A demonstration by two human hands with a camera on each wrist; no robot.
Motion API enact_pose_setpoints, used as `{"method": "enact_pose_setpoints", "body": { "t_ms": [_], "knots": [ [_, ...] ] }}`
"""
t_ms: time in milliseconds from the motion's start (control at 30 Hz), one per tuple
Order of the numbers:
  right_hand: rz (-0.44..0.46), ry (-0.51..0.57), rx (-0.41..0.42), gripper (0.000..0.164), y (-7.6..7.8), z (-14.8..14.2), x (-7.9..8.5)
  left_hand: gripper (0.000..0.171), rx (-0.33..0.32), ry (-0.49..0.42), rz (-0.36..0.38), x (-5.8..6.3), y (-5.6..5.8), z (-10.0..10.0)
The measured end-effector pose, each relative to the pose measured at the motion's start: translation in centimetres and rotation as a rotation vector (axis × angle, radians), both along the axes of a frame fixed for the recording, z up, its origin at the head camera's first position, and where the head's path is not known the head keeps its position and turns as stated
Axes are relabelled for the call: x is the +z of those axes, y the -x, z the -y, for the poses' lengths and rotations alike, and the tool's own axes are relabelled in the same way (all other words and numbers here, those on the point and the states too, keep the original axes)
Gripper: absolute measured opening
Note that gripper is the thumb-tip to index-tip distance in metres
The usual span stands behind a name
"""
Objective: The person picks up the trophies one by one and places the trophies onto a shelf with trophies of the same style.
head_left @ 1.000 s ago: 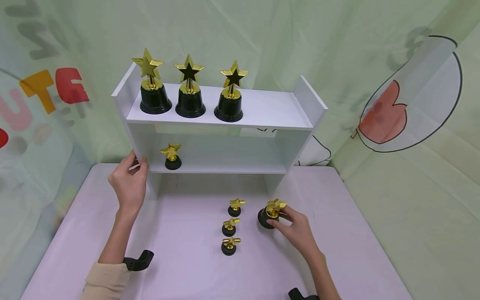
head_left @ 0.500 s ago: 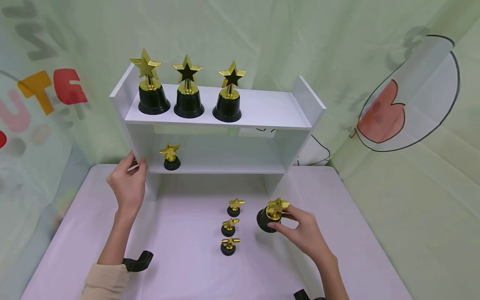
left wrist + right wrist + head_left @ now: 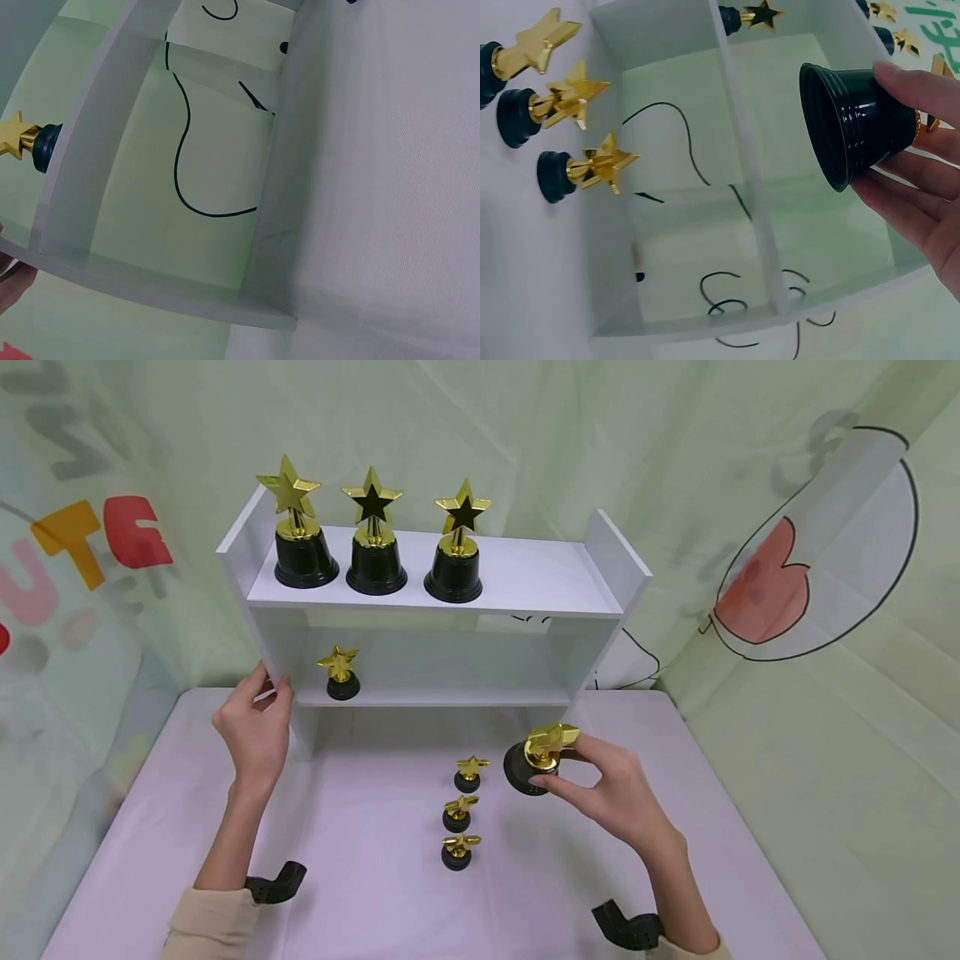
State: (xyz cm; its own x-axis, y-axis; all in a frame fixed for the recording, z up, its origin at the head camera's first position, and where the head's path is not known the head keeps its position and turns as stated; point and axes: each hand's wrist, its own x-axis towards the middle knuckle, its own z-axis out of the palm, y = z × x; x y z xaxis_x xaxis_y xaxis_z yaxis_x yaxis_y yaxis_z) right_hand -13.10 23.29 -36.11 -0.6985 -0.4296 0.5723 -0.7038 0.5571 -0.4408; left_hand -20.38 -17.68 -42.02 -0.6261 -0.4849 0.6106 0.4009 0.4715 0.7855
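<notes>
My right hand (image 3: 618, 789) holds a gold star trophy (image 3: 534, 767) by its black base, tilted and raised off the table. In the right wrist view the hollow underside of that trophy's base (image 3: 855, 124) shows, thumb on one side and fingers on the other. My left hand (image 3: 255, 722) pinches the left side panel of a white shelf (image 3: 442, 700). Three large star trophies stand on the top board, among them the leftmost one (image 3: 306, 556). A small star trophy (image 3: 342, 681) sits at the left of the middle board.
Three small star trophies stand in a column on the table, the nearest one (image 3: 456, 853) toward me, the farthest one (image 3: 468, 777) by the shelf. A light curtain (image 3: 540, 443) with printed shapes hangs behind. The table (image 3: 390, 910) has a pale cover.
My right hand has lifted the trophy off the table and moved it up, closer to the shelf. My left hand stays on the side panel.
</notes>
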Motion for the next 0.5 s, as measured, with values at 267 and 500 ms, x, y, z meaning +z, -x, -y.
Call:
{"method": "enact_pose_setpoints", "body": {
  "t_ms": [267, 500],
  "knots": [
    [-0.024, 0.031, 0.100, 0.053, 0.8, 0.8, 3.1, 0.031, 0.008, -0.002, -0.003, -0.1, 0.1, -0.1],
    [-0.117, 0.041, 0.171, 0.042, 1.9, 1.4, 6.3, 0.031, 0.004, 0.002, 0.005, 0.0, -0.1, 0.0]
  ]
}}
